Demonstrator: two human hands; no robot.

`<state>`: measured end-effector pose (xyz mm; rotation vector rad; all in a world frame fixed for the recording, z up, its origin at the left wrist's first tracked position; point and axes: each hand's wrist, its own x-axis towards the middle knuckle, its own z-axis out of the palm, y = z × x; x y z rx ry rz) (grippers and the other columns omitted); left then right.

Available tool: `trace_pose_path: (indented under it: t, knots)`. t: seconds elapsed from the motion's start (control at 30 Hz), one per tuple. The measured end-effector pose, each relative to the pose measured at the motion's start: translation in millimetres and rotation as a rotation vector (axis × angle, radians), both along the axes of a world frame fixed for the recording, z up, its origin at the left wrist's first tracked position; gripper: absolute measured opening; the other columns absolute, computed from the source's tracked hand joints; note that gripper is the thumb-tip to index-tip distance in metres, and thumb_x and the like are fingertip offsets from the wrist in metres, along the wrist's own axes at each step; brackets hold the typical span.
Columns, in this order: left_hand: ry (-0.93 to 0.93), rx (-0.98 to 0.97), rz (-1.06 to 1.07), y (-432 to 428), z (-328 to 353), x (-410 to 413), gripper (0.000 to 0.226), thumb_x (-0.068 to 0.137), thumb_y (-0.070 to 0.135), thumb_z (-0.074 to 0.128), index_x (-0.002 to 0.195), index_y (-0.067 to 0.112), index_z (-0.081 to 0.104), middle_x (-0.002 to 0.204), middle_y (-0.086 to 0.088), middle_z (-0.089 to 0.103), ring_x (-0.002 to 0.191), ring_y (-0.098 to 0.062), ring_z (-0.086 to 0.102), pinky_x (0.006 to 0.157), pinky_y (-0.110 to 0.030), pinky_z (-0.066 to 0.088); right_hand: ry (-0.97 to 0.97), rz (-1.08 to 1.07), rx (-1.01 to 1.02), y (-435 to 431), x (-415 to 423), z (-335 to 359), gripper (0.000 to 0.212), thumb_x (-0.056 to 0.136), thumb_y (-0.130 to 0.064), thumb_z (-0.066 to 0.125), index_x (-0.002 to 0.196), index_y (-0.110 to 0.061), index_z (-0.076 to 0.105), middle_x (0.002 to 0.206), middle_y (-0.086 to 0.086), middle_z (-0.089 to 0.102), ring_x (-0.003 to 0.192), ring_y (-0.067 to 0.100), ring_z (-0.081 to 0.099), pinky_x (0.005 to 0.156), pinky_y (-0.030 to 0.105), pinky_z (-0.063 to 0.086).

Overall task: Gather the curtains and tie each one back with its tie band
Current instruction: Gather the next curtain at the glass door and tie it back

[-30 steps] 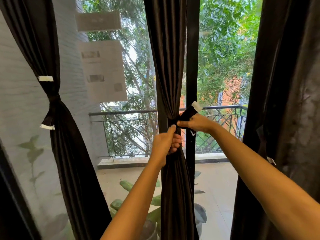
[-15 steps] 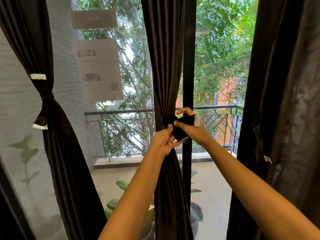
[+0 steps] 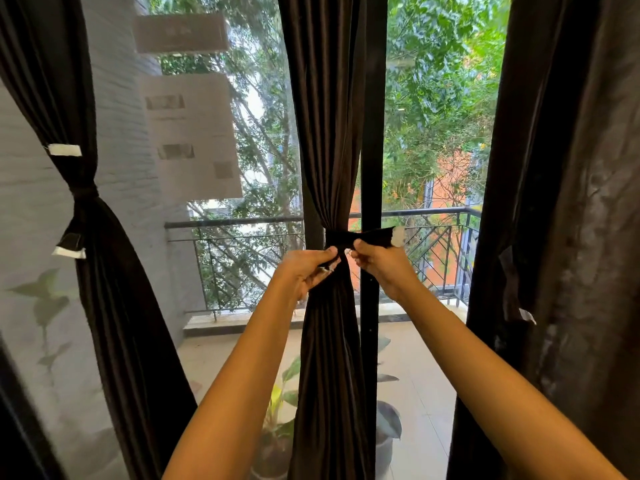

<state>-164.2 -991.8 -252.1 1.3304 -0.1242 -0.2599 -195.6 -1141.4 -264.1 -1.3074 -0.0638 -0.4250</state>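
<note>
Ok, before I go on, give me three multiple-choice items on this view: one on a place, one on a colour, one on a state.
1. Which curtain are the left hand and right hand tying?
A. the one at the far left
B. the one in the middle
C. the one at the far right

2. What colour is the tip of the tie band that sticks out above the right hand?
A. white
B. red
C. green

3. What state is the right curtain in?
A. tied back
B. hanging loose, untied
C. taken down

Key: 1 B, the fingers of both hands pinch the tie band around the middle curtain. 2 A, the tip shows white against the railing. 3 B, nothing cinches it and its loose band dangles at its edge.
</note>
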Motion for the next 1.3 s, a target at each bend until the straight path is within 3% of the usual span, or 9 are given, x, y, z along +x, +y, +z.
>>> trace_pose_path:
  t: [0.13, 0.2, 0.47, 0.63, 0.83, 1.0, 1.13, 1.23, 1.3]
  knots:
    - [0.019, -0.109, 0.031, -3, 0, -3, 0.014, 0.085, 0.008, 0.067, 0.074, 0.003, 0.062, 0.054, -0.002, 0.068, 0.047, -0.005, 0.064, 0.044, -0.015, 0.051, 0.146, 0.238, 0.36, 8, -5, -2, 0.01, 0.093, -0.005, 0.049, 0.091, -0.002, 0.059, 0.066, 0.008, 0.067, 0.054, 0.011, 0.062, 0.051, 0.02, 0.05]
    - [0.026, -0.113, 0.044, -6, 0, -3, 0.019, 0.088, 0.014, 0.065, 0.072, 0.006, 0.06, 0.049, 0.001, 0.065, 0.042, -0.002, 0.06, 0.042, -0.011, 0.048, 0.25, 0.311, 0.4, 12, -7, -4, 0.015, 0.092, -0.011, 0.047, 0.09, -0.003, 0.06, 0.067, 0.007, 0.069, 0.054, 0.011, 0.062, 0.05, 0.02, 0.049]
    - [0.043, -0.058, 0.078, -1, 5, -5, 0.023, 0.083, 0.022, 0.072, 0.07, 0.008, 0.059, 0.043, 0.005, 0.06, 0.036, -0.001, 0.054, 0.035, -0.01, 0.04, 0.4, 0.317, 0.184, 33, -5, -18, 0.007, 0.089, -0.014, 0.059, 0.084, -0.011, 0.062, 0.071, 0.002, 0.062, 0.063, 0.009, 0.055, 0.058, 0.019, 0.045]
    - [0.002, -0.011, 0.085, 2, 9, -3, 0.016, 0.085, 0.015, 0.069, 0.072, 0.009, 0.062, 0.047, 0.005, 0.062, 0.036, 0.0, 0.055, 0.036, -0.01, 0.041, 0.21, 0.084, -0.056, 36, 0, -23, 0.017, 0.08, -0.005, 0.071, 0.088, -0.008, 0.056, 0.062, 0.011, 0.057, 0.051, 0.015, 0.06, 0.051, 0.022, 0.047]
    - [-0.067, 0.063, 0.075, 3, 9, -3, 0.019, 0.087, 0.008, 0.066, 0.069, 0.007, 0.06, 0.048, 0.0, 0.061, 0.037, -0.003, 0.055, 0.039, -0.014, 0.046, 0.116, -0.306, -0.361, 37, 8, -23, 0.026, 0.072, -0.019, 0.08, 0.068, -0.011, 0.056, 0.071, 0.016, 0.068, 0.053, 0.021, 0.066, 0.054, 0.035, 0.059]
    - [-0.091, 0.047, 0.136, 7, 16, -2, 0.018, 0.083, 0.0, 0.068, 0.067, -0.001, 0.06, 0.067, -0.013, 0.061, 0.041, -0.007, 0.06, 0.045, -0.014, 0.051, 0.124, -0.412, -0.587, 33, 9, -13, 0.026, 0.071, -0.031, 0.078, 0.057, -0.014, 0.066, 0.061, 0.008, 0.068, 0.062, 0.026, 0.068, 0.06, 0.038, 0.055]
    - [-0.064, 0.047, 0.095, 5, 15, -4, 0.028, 0.087, 0.001, 0.064, 0.062, 0.005, 0.05, 0.044, -0.003, 0.06, 0.038, -0.004, 0.056, 0.042, -0.01, 0.045, 0.255, -0.18, -0.256, 34, 11, -1, 0.013, 0.078, -0.007, 0.068, 0.083, 0.005, 0.067, 0.074, 0.014, 0.06, 0.065, 0.027, 0.062, 0.056, 0.03, 0.045]
    - [-0.071, 0.036, 0.085, 5, 11, -3, 0.024, 0.087, 0.001, 0.064, 0.067, 0.005, 0.051, 0.043, -0.002, 0.06, 0.036, -0.003, 0.055, 0.041, -0.01, 0.046, 0.444, 0.023, 0.069, 36, 8, 12, 0.01, 0.085, -0.006, 0.057, 0.075, -0.007, 0.056, 0.073, 0.006, 0.052, 0.059, 0.013, 0.047, 0.047, 0.02, 0.04]
    - [-0.094, 0.034, 0.108, 6, 8, -3, 0.018, 0.084, 0.002, 0.067, 0.071, 0.004, 0.055, 0.049, -0.004, 0.062, 0.041, -0.005, 0.058, 0.043, -0.012, 0.048, 0.568, 0.176, 0.293, 34, 5, 20, 0.015, 0.086, -0.015, 0.057, 0.073, -0.009, 0.056, 0.078, 0.004, 0.05, 0.061, 0.011, 0.043, 0.052, 0.018, 0.041]
